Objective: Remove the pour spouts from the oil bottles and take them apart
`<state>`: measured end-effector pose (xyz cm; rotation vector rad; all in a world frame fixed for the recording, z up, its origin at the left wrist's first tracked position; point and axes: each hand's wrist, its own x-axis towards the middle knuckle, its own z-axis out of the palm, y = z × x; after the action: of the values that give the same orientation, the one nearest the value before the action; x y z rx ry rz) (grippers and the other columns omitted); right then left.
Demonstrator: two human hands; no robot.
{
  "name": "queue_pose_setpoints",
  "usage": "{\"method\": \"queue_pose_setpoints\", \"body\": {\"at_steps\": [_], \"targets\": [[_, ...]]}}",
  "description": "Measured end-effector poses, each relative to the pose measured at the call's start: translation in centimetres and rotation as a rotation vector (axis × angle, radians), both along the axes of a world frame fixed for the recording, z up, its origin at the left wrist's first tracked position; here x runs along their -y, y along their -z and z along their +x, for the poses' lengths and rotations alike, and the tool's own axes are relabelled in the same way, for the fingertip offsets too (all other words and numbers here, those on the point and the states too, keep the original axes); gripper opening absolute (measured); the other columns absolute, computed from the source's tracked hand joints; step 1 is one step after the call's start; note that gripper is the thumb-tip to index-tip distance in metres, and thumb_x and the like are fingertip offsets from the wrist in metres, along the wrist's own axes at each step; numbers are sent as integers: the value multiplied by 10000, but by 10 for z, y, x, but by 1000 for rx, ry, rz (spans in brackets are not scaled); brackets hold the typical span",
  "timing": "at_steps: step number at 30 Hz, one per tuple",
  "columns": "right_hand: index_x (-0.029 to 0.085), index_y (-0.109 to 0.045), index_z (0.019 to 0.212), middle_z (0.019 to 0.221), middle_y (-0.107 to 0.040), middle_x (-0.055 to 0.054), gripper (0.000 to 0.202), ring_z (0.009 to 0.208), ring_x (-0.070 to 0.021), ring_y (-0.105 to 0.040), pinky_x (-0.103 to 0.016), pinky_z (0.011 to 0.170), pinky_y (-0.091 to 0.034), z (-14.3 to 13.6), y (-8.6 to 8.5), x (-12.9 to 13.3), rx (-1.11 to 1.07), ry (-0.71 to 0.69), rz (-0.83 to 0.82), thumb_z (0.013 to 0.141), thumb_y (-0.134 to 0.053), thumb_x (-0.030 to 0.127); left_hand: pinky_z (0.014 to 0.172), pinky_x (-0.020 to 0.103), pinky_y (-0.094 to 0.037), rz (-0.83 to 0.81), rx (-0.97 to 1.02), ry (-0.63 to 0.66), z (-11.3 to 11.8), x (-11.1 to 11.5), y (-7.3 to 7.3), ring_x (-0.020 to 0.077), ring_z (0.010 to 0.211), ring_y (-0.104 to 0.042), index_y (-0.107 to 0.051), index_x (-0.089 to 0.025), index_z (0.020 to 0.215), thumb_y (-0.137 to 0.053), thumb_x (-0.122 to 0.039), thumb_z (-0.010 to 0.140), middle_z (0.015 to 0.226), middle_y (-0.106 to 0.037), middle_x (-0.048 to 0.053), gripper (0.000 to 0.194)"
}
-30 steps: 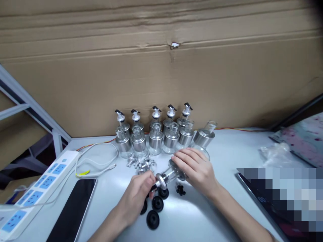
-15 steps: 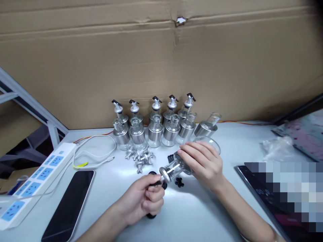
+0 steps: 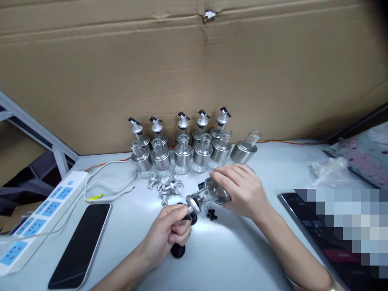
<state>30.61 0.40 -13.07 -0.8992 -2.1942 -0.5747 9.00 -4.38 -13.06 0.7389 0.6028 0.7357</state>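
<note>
My right hand [image 3: 244, 192] is wrapped round a glass bottle [image 3: 216, 191], which lies tilted with its neck towards my left hand. My left hand [image 3: 169, 228] is closed on a silver pourer spout [image 3: 193, 205] with a black stopper part, at the mouth of that bottle. Just beyond my hands lies a pile of silver spout pieces [image 3: 166, 188]. Small black parts [image 3: 211, 214] rest below the bottle, and a round black piece [image 3: 178, 250] is beside my left hand. The bottle's base is hidden behind my right hand.
Behind stand steel-banded bottles without spouts [image 3: 182, 157], and bottles with black-levered spouts [image 3: 183, 121] against a cardboard wall [image 3: 151, 72]. A power strip [image 3: 39, 218], white cable [image 3: 112, 163] and phone [image 3: 80, 246] lie left. A dark-screened device [image 3: 312, 226] and clear plastic [image 3: 330, 171] lie right.
The view has shifted slightly. The bottle has turned in my right hand, so its rounded base no longer shows beyond my fingers. My left hand keeps hold of the spout.
</note>
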Motion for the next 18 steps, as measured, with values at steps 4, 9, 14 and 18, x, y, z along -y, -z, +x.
{"method": "queue_pose_setpoints", "body": {"at_steps": [4, 9, 14, 18], "targets": [[175, -599, 1011, 890, -703, -76, 320, 775, -226, -645, -362, 715, -483, 9, 2, -2, -63, -20, -85, 706, -543, 94, 439, 226, -96, 233, -234, -21, -9, 1, 0, 40, 437, -144, -300, -189, 597, -611, -568, 811, 509, -181, -91, 535], [209, -572, 1046, 901, -682, -53, 433, 732, -239, -651, -357, 656, -511, 39, 15, -15, -605, 250, -155, 663, -723, 344, 476, 234, -184, 575, -524, -152, -23, 1, 1, 79, 517, -211, -351, -180, 635, -469, -547, 913, 581, -259, -50, 475], [225, -546, 907, 915, -625, -48, 483, 846, -283, -615, -448, 794, -489, 61, 25, -28, -1009, 443, -192, 565, -824, 421, 519, 228, -255, 856, -637, -176, -17, 2, 8, 93, 535, -300, -391, -176, 654, -415, -410, 959, 589, -323, -35, 385], [223, -535, 898, 866, -618, -23, 493, 795, -253, -614, -416, 740, -503, 69, 37, -37, -1129, 361, -378, 575, -835, 443, 505, 234, -252, 1074, -639, -204, -14, 6, 13, 97, 497, -298, -365, -182, 617, -413, -356, 950, 553, -321, -31, 379]]}}
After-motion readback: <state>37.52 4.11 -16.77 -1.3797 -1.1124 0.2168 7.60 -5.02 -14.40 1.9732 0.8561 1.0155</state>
